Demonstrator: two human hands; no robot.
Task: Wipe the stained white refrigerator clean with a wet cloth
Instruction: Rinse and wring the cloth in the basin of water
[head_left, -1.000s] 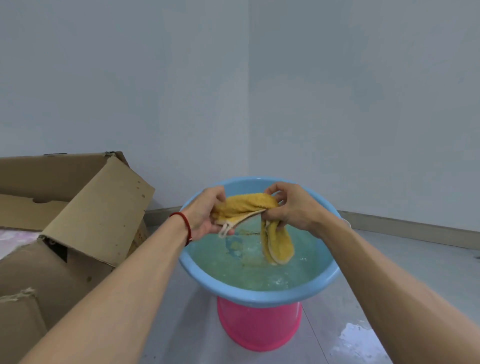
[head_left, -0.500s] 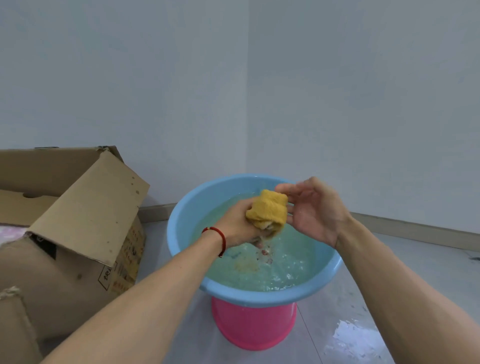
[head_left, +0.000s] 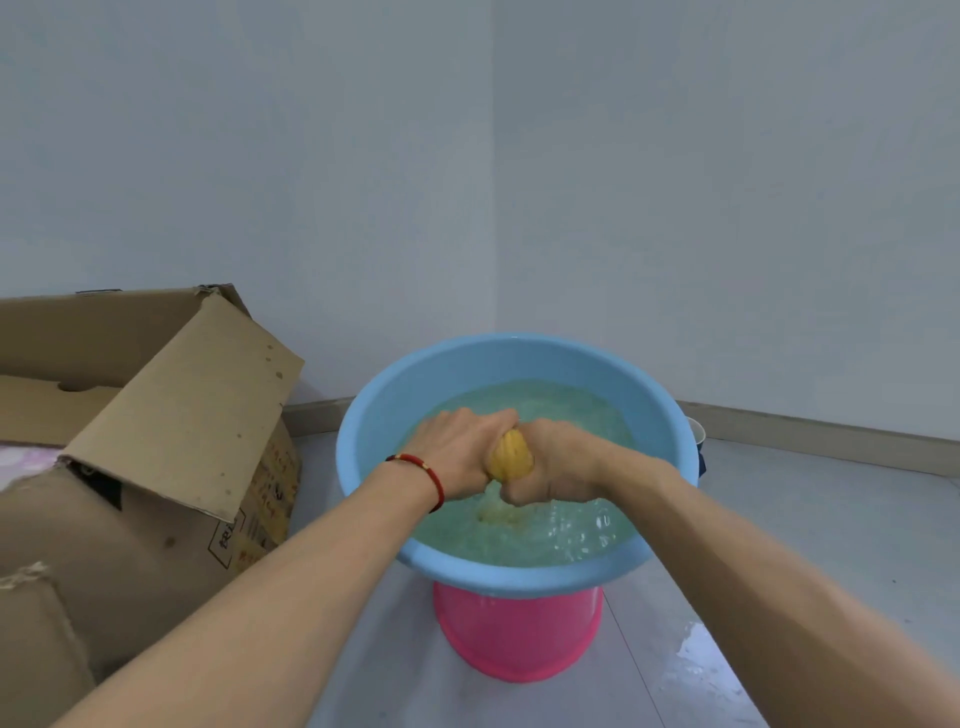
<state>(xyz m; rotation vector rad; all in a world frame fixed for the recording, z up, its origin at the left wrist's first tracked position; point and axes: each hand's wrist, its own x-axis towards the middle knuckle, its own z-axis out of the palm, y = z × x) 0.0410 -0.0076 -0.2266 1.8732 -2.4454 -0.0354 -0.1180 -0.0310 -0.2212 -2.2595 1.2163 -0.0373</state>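
at frame centre, left hand (head_left: 457, 457) and right hand (head_left: 558, 467) clench the yellow cloth (head_left: 510, 457) over the blue basin (head_left: 363, 415), likely wringing so water drips back in.

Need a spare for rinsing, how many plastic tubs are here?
2: the blue basin of water under both hands, and the pink tub upside down beneath it, holding it up. Others may sit out of frame.

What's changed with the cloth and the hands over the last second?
The yellow cloth, a second ago stretched loosely between both hands, was bunched into the left hand while the right opened. Now the right hand has closed on it again, both squeezing the wad over the blue basin; the water beneath looks disturbed. The basin, pink stool and cardboard box stayed put.
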